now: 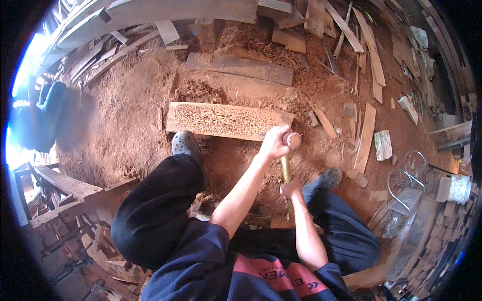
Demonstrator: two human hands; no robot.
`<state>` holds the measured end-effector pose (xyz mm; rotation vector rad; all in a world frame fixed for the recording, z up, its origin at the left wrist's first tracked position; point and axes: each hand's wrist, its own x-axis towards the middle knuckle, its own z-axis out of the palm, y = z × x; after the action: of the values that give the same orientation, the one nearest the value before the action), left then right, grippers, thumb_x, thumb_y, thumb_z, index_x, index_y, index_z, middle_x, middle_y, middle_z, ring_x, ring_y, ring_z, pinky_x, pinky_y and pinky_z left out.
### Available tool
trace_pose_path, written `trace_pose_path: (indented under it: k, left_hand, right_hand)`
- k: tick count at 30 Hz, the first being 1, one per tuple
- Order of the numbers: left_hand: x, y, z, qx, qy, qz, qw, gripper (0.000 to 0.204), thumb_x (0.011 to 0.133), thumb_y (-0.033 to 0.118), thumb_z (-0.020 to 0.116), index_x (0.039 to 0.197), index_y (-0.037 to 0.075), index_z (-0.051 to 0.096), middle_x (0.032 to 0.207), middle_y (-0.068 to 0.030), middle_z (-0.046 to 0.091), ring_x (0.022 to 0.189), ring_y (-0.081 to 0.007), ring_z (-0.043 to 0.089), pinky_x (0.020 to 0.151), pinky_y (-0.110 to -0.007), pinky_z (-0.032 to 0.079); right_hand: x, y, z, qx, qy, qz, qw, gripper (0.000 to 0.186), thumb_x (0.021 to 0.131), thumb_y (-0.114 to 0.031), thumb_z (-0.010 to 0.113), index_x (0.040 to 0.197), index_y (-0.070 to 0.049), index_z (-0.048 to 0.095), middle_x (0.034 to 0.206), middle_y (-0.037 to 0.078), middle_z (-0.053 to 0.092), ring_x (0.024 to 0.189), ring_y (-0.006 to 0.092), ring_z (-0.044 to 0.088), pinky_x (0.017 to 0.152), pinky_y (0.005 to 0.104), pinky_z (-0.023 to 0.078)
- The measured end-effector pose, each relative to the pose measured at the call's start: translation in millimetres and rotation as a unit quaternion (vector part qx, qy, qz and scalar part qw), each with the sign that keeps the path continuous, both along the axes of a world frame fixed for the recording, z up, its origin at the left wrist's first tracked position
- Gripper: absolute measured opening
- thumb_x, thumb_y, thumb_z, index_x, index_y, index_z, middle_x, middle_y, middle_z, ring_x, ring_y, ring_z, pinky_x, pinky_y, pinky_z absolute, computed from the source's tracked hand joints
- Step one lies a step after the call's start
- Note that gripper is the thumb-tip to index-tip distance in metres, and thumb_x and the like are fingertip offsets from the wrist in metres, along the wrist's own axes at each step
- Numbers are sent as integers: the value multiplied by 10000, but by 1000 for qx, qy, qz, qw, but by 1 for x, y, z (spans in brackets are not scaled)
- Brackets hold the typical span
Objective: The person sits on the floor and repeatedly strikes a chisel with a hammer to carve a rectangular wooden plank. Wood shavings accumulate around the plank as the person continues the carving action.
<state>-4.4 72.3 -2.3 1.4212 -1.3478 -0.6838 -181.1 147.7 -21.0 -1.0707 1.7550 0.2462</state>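
Note:
On the earth floor between my feet lies a flat wooden board, its upper face thickly dotted with small dark pits or chips. My left hand is closed over the board's right end, around a piece with a round wooden end. A thin dark tip pokes out on the hand's left side. Just below, my right hand is wrapped round a yellowish handle, which runs up to the round-ended piece. Whether the two are joined is hidden.
My left shoe stands by the board's left end, my right shoe farther right. A dark plank lies beyond the board. Loose wood strips, a pale block and a wire basket are on the right. A wooden frame stands left.

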Motion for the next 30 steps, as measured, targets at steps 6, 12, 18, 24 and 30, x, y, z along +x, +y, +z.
trace_pose_path:
  k: [6, 12, 18, 24, 30]
  left_hand:
    - [5, 0, -2, 30, 11, 20, 999, 194, 622, 134, 683, 768, 54, 584, 712, -149, 599, 717, -339, 595, 643, -385, 467]
    - [13, 3, -15, 39, 10, 24, 999, 208, 625, 150, 704, 767, 52, 587, 712, -136, 605, 714, -317, 599, 645, -376, 469]
    - [13, 6, -9, 13, 14, 25, 999, 200, 635, 148, 701, 776, 52, 596, 700, -127, 601, 705, -297, 601, 647, -362, 470]
    - [28, 12, -6, 47, 106, 35, 993, 243, 565, 124, 690, 769, 45, 583, 699, -121, 591, 671, -272, 590, 627, -332, 461]
    - [31, 9, 2, 73, 138, 20, 988, 217, 615, 172, 692, 759, 38, 601, 707, -109, 624, 661, -216, 624, 619, -300, 479]
  right_hand:
    - [-1, -1, -3, 11, 14, -1, 1000, 124, 663, -29, 544, 634, 90, 561, 494, 151, 546, 404, 238, 555, 372, 368, 440]
    - [-3, 4, -14, -19, 19, 8, 1000, 176, 667, -61, 583, 686, 114, 592, 539, 179, 579, 436, 256, 587, 388, 376, 454]
    - [-15, 12, -39, -23, 12, 22, 999, 214, 665, -76, 603, 734, 126, 604, 583, 188, 605, 457, 263, 605, 397, 368, 467]
    - [4, 12, -13, 13, -84, -47, 995, 142, 719, -24, 660, 683, -11, 524, 490, 41, 488, 359, 150, 463, 335, 303, 378]
    - [-1, 18, 10, -78, -187, -95, 975, 177, 701, -10, 660, 679, -59, 492, 521, 13, 478, 392, 110, 458, 359, 265, 366]
